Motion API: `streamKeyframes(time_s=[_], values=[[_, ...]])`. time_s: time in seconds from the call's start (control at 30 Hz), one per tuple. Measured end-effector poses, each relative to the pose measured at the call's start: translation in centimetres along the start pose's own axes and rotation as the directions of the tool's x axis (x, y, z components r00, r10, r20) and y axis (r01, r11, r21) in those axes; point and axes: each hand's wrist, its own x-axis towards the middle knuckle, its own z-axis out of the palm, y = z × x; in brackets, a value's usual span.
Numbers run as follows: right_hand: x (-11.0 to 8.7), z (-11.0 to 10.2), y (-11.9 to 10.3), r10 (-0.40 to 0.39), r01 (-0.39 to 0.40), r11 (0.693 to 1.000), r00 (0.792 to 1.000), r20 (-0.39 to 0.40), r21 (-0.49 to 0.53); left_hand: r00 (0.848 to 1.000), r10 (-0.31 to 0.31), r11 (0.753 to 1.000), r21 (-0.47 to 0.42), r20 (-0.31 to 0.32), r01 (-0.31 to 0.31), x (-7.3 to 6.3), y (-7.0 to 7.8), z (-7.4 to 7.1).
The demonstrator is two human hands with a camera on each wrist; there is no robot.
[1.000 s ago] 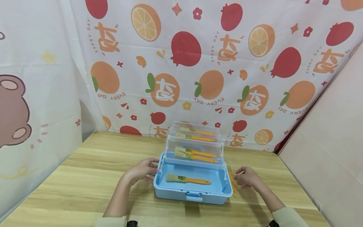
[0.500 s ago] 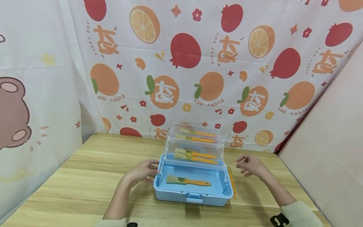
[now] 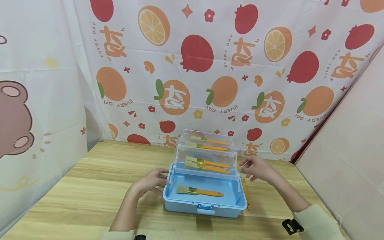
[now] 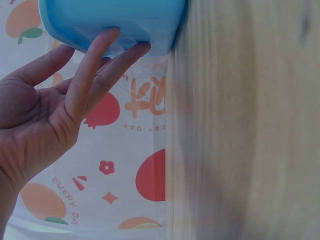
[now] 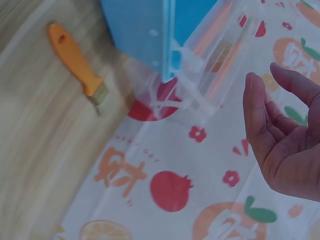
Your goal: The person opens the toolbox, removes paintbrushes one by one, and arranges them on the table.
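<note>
A light blue toolbox (image 3: 183, 205) stands open on the table, its clear trays (image 3: 231, 156) raised at the back. One paintbrush (image 3: 210, 193) with an orange handle lies in the bottom, and several others rest in the trays. My left hand (image 3: 151, 182) touches the box's left side; in the left wrist view its fairly straight fingers (image 4: 82, 82) lie against the blue wall. My right hand (image 3: 259, 169) hovers at the right of the trays, fingers loosely bent and holding nothing. Below it, another paintbrush (image 3: 246, 195) lies beside the box, plainer in the right wrist view.
The wooden table (image 3: 99, 186) reaches back to a fruit-printed cloth (image 3: 195, 86). A white cloth with a bear print (image 3: 13, 116) hangs on the left, and a pale wall (image 3: 351, 140) bounds the right side.
My right hand has risen from beside the paintbrush on the table and moved back, then left toward the trays. My left hand has stayed at the box.
</note>
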Motion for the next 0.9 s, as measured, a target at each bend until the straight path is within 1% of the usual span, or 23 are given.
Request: streamKeyframes(time_s=[0.2,0.37,0.43,0.63,0.7,0.77,0.83,0.9], values=[[0.5,1.0,-2.0,-0.063,0.067,0.996,0.996,0.06,-0.051,1.0,0.004,1.0,-0.009,0.002,-0.004,-0.2,0.1,0.1],[1.0,2.6,-3.1,-0.129,0.138,0.987,0.985,0.118,-0.079,1.0,0.009,1.0,-0.012,0.008,-0.008,-0.5,0.2,0.2],[1.2,3.3,-3.3,-0.159,0.174,0.98,0.978,0.138,-0.098,1.0,0.009,1.0,-0.014,0.01,-0.008,-0.5,0.2,0.3],[1.4,5.6,-3.8,-0.209,0.24,0.954,0.963,0.172,-0.183,1.0,0.004,1.0,-0.017,0.005,-0.004,-0.6,0.2,0.5],[1.5,6.4,-3.8,-0.231,0.27,0.934,0.956,0.182,-0.232,1.0,0.0,1.0,-0.014,-0.002,0.0,-0.7,0.2,0.6],[1.5,7.2,-3.8,-0.263,0.313,0.903,0.944,0.197,-0.293,1.0,-0.003,1.0,-0.013,-0.009,0.003,-0.7,0.2,0.7],[1.5,7.9,-3.7,-0.292,0.356,0.862,0.931,0.219,-0.362,1.0,-0.005,1.0,-0.012,-0.013,0.005,-0.7,0.2,0.7],[1.4,8.5,-3.5,-0.339,0.413,0.809,0.909,0.242,-0.419,1.0,-0.006,1.0,-0.015,-0.012,0.006,-0.7,0.2,0.8]])
